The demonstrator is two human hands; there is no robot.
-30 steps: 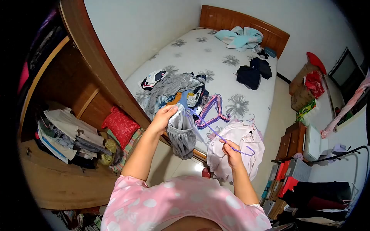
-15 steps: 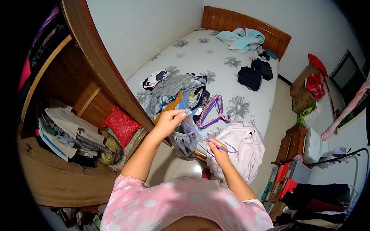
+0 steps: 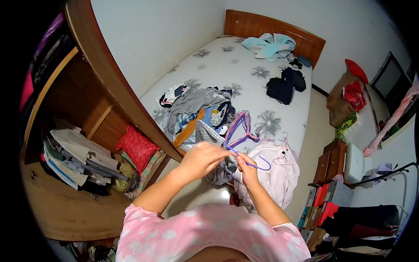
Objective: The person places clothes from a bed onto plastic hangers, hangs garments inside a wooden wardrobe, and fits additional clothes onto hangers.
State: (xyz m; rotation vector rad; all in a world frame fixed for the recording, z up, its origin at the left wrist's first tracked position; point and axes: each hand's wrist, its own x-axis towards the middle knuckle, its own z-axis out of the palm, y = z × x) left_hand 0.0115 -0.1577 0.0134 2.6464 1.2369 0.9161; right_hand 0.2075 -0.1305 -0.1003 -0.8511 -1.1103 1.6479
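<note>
Purple hanger (image 3: 257, 167) outside wardrobe (image 3: 65, 214) of clothes (image 3: 83, 148)

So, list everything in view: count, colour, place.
bed: 1, white, centre
headboard: 1, brown, far end
bundled cloth: 1, aqua, near headboard
dark clothes: count unclear, navy-black, bed's right
clothes pile: 1, mixed, bed's near left
loose hangers: several, pink/purple, beside pile
pale garment: 1, pink, bed's near edge
wardrobe: 1, brown, left
cushion: 1, red, in wardrobe
boxes: several, mixed, lower right
held hanger: 1, purple, mid-frame
nearby garment: 1, grey, mid-frame
left hand: 1, bare, at hanger
right hand: 1, bare, gripping hanger
</note>
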